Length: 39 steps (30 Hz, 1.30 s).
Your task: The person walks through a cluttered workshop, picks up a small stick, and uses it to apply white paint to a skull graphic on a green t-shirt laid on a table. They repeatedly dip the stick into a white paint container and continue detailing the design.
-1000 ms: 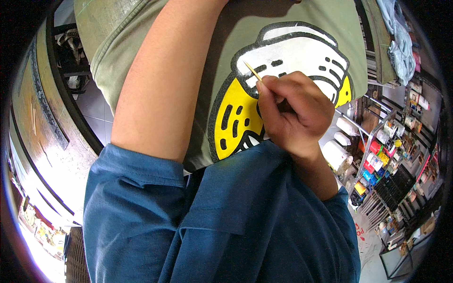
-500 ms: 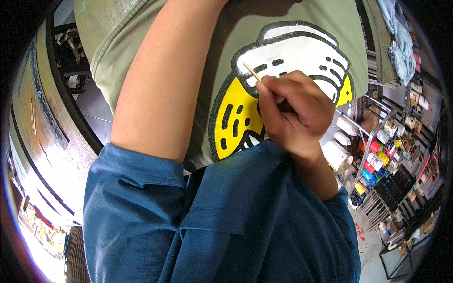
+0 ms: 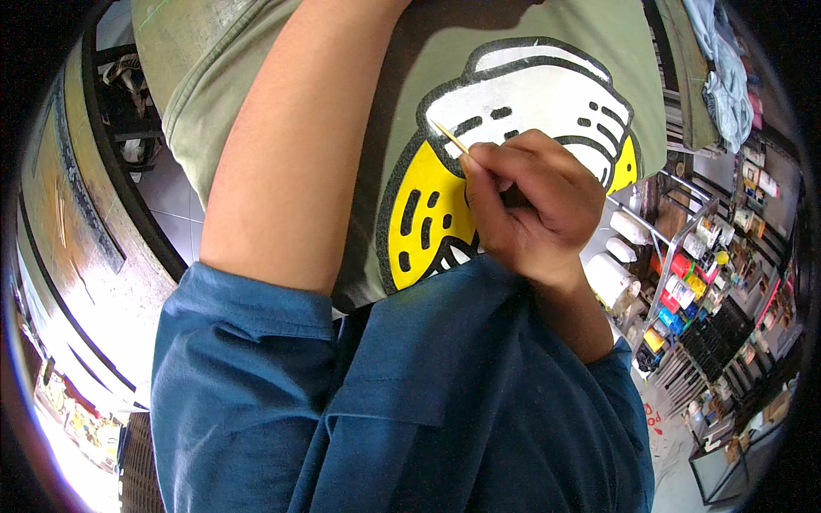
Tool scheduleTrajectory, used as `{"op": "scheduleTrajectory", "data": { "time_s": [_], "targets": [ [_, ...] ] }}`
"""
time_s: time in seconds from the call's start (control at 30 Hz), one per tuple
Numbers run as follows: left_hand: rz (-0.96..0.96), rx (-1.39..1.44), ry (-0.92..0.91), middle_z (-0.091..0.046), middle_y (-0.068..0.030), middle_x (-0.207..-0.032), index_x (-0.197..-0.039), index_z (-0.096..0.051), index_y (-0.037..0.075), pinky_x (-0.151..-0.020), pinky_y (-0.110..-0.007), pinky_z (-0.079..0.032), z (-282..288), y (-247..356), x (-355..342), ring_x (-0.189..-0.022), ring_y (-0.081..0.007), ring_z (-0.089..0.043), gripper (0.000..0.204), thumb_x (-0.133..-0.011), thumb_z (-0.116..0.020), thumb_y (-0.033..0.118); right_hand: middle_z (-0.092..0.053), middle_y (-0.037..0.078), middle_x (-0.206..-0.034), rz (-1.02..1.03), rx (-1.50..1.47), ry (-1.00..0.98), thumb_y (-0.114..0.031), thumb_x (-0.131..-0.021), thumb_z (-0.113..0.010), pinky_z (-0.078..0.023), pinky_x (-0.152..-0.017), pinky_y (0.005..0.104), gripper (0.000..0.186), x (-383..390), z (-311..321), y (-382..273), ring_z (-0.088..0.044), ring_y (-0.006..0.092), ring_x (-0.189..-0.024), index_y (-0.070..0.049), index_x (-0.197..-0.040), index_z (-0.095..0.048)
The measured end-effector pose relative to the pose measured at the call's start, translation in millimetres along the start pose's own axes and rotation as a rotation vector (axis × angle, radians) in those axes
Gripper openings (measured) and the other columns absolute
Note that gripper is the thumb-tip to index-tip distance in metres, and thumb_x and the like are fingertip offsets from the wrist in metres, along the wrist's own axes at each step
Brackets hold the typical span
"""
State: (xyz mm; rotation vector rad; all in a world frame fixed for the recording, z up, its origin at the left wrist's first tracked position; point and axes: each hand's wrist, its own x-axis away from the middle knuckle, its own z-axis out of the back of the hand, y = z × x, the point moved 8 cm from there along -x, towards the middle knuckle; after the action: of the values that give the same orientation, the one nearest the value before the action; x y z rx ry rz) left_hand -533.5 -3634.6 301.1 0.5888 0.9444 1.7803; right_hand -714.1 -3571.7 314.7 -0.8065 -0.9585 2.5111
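Observation:
My right hand (image 3: 543,201) is closed, pinching a toothpick (image 3: 450,138) between thumb and fingertips. The toothpick's pointed end is at the left part of a white area in a cartoon print (image 3: 539,98) with thick black outlines and yellow patches. This print lies on olive-green fabric (image 3: 395,128) spread out flat before me. Whether the tip touches the print, I cannot tell. My bare left forearm stretches up across the fabric's left side, and its hand is beyond the upper edge of the picture.
A worn, stained board (image 3: 85,256) runs along the left. To the right stands a metal rack (image 3: 671,218), with several paint containers (image 3: 680,295) and white tubs (image 3: 609,278) about it. Light blue cloth (image 3: 727,103) hangs at the upper right.
My right hand and the toothpick have shifted slightly left, the tip moving a little down and left over the white area. My left arm stays nearly still.

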Motion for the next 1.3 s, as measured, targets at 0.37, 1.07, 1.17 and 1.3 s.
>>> {"op": "scheduleTrajectory", "data": {
  "time_s": [0.37, 1.07, 1.17, 1.3],
  "targets": [
    [-0.043, 0.046, -0.008, -0.060, -0.0053, -0.062, -0.065, -0.060, 0.004, -0.058, -0.033, -0.045, 0, -2, 3, -0.061, -0.0165, -0.055, 0.028, -0.071, -0.085, 0.014, -0.060, 0.009, -0.063, 0.001, -0.035, 0.055, 0.002, -0.074, -0.075, -0.043, -0.045, 0.0323, 0.013, 1, 3, 2, -0.059, 0.0234, -0.051, -0.007, -0.081, -0.068],
    [0.107, -0.049, -0.019, -0.060, -0.0051, -0.062, -0.064, -0.059, 0.004, -0.058, -0.033, -0.046, -2, 5, 0, -0.061, -0.0165, -0.055, 0.028, -0.071, -0.085, 0.014, -0.056, 0.007, -0.059, -0.022, -0.040, 0.037, 0.002, -0.071, -0.075, -0.039, -0.044, 0.0300, 0.014, 2, 7, 2, -0.054, 0.0201, -0.047, -0.007, -0.077, -0.066],
    [0.053, 0.001, -0.029, -0.060, -0.0051, -0.062, -0.064, -0.059, 0.004, -0.058, -0.033, -0.046, 0, 7, 4, -0.061, -0.0164, -0.055, 0.028, -0.071, -0.085, 0.014, -0.056, 0.007, -0.059, -0.019, -0.032, 0.059, 0.002, -0.071, -0.075, -0.039, -0.044, 0.0288, 0.015, 2, 10, 2, -0.054, 0.0191, -0.047, -0.007, -0.077, -0.065],
    [-0.021, 0.059, -0.013, -0.060, -0.0056, -0.062, -0.065, -0.061, 0.004, -0.058, -0.033, -0.046, 0, -3, 3, -0.061, -0.0163, -0.056, 0.026, -0.072, -0.084, 0.014, -0.058, 0.007, -0.060, -0.018, -0.062, 0.061, 0.003, -0.071, -0.075, -0.041, -0.046, 0.0271, 0.015, 0, 12, 0, -0.056, 0.0182, -0.049, -0.007, -0.078, -0.066]
  ]
}}
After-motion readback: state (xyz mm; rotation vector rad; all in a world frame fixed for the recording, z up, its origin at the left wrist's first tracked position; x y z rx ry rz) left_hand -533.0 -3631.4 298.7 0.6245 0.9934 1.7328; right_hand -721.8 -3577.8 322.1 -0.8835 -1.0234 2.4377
